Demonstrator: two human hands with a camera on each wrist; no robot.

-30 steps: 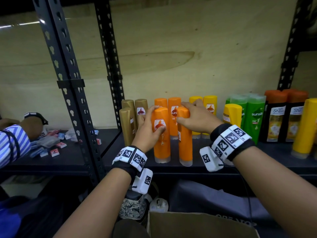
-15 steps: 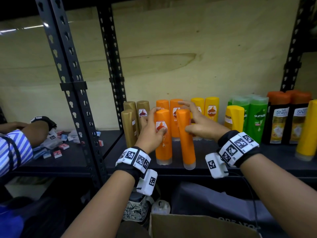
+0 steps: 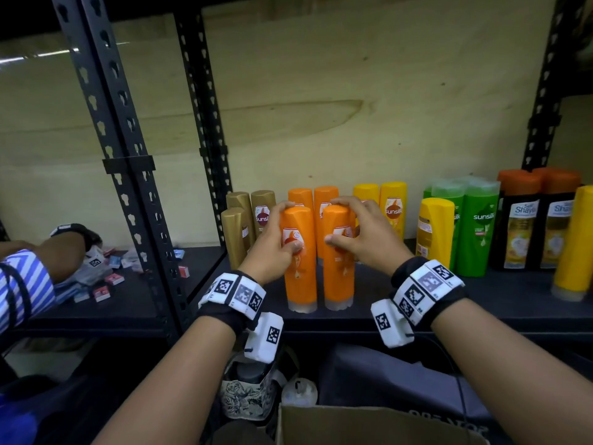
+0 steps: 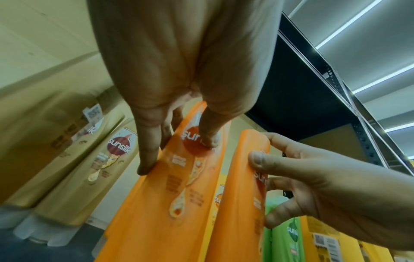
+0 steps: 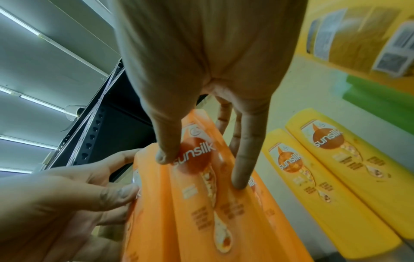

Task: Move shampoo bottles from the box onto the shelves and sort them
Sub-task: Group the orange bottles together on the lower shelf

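Note:
Two orange Sunsilk bottles stand side by side at the front of the dark shelf (image 3: pixel 481 303). My left hand (image 3: pixel 287 226) grips the left orange bottle (image 3: pixel 300 274) near its top, thumb on the label. My right hand (image 3: pixel 336 220) grips the right orange bottle (image 3: pixel 339 277) the same way. In the left wrist view my left hand (image 4: pixel 177 152) wraps the left bottle (image 4: pixel 165 195). In the right wrist view my right hand (image 5: pixel 201 166) holds the right bottle (image 5: pixel 201 212). A cardboard box (image 3: pixel 369 425) shows below the shelf.
Behind and beside stand gold bottles (image 3: pixel 244 226), two more orange ones, yellow bottles (image 3: pixel 393 207), green bottles (image 3: pixel 478 226), black-labelled bottles (image 3: pixel 526 226) and a tall yellow one (image 3: pixel 574 245). A black upright post (image 3: pixel 134 187) divides the shelves. Another person's arm (image 3: pixel 48 255) rests on the left shelf among small packets.
The right orange bottle has been turned from edge-on to face forward and now stands close beside the left one. Both hands still hold their bottles.

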